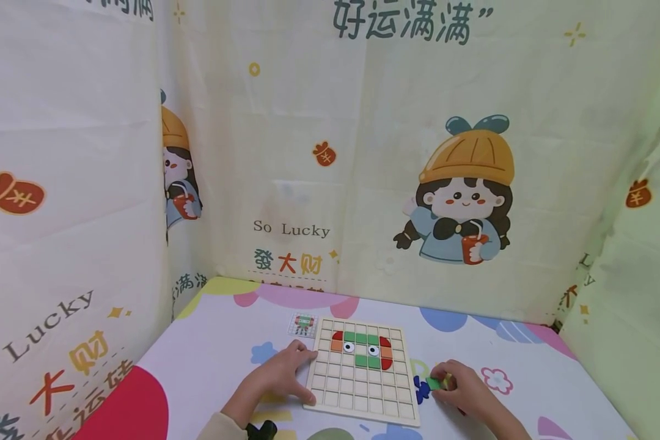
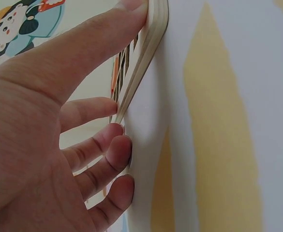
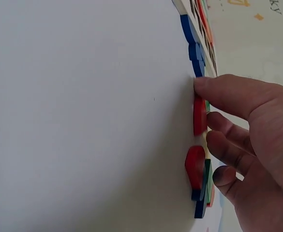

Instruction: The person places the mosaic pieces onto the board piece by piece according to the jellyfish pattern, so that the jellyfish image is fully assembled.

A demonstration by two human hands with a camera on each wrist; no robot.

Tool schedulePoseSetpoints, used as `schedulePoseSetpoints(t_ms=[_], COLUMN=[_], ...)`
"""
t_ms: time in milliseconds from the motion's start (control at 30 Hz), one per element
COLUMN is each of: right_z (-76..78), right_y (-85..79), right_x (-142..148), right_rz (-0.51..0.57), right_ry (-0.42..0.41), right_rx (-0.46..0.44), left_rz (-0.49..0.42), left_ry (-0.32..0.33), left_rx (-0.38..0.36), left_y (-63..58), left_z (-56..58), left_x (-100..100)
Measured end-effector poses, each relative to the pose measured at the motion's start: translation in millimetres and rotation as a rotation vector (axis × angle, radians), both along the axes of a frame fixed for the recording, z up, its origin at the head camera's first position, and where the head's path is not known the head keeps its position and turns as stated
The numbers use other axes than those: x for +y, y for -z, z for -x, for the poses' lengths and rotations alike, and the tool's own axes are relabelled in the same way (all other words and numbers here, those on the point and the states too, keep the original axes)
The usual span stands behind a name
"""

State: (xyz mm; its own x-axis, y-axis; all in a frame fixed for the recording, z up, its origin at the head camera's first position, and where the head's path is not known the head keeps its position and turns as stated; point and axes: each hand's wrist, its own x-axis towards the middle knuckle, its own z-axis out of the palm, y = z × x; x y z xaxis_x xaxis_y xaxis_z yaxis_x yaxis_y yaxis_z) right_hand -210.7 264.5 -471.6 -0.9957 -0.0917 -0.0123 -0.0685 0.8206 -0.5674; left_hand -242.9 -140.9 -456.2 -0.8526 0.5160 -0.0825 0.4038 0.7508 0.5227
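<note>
A wooden grid board [image 1: 352, 391] lies on the table, with green, red and orange tiles and two round eye tiles [image 1: 373, 351] set in its upper cells. My left hand [image 1: 280, 373] spreads along the board's left edge, thumb at the near corner and index finger farther up. Right of the board, my right hand [image 1: 462, 388] pinches a green tile [image 1: 433, 383] between thumb and fingers. Dark blue pieces [image 1: 421, 389] lie between that hand and the board. In the right wrist view, red pieces [image 3: 195, 166] lie on the table beneath the fingers.
A small pattern card [image 1: 302, 325] with a printed figure lies by the board's far left corner. Patterned cloth walls [image 1: 286, 183] enclose the table at the back and both sides. The tabletop [image 1: 214, 330] is white with coloured prints.
</note>
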Motion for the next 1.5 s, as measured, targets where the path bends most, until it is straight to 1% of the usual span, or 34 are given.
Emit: schedulePoseSetpoints(t_ms=[67, 100, 167, 300, 367, 600, 800, 933, 1033, 1167, 1267, 1400, 1500], right_z=[2.6, 3.3, 4.7, 7.0, 8.9, 14.3, 20.0, 25.8, 30.4, 36.8, 39.8, 43.7, 47.2], right_y=[0.6, 0.3, -0.1, 0.7, 1.3, 2.0, -2.2, -3.7, -4.0, -4.6, -5.1, -4.4, -2.8], right_x=[-4, -6, -6, -5, -5, -8, -24, -41, -55, -74, -89, -107, -117], right_rz=[-0.010, -0.013, -0.025, -0.038, -0.042, -0.056, -0.039, -0.013, 0.004, 0.020, 0.034, 0.029, -0.008], right_ry=[0.055, 0.064, 0.056, 0.015, 0.010, 0.035, 0.046, 0.001, -0.070, -0.187, -0.241, -0.264, -0.265], right_rx=[-0.015, -0.013, 0.003, 0.041, 0.047, 0.073, 0.078, 0.090, 0.121, 0.159, 0.165, 0.174, 0.192], left_rz=[0.000, 0.000, -0.002, 0.005, 0.007, 0.001, 0.002, 0.001, 0.002, 0.000, -0.002, 0.010, 0.014], left_ry=[0.001, 0.001, 0.000, -0.004, -0.009, -0.018, -0.014, -0.017, -0.017, -0.010, -0.006, -0.009, -0.011], left_rx=[0.001, 0.005, 0.003, 0.004, -0.003, -0.014, 0.004, 0.002, -0.009, -0.013, -0.008, -0.003, -0.003], left_y=[0.2, 0.4, 0.0, 0.5, 0.7, 2.1, 2.4, 2.2, 1.3, 0.7, 0.2, -0.5, -0.9], left_z=[0.1, 0.3, 0.2, 0.8, 0.8, -0.4, -1.2, -1.1, -1.3, -2.1, -2.8, -3.4, -3.0], left_x=[1, 1, 1, 1, 1, 1, 1, 1, 2, 1, 1, 1, 0])
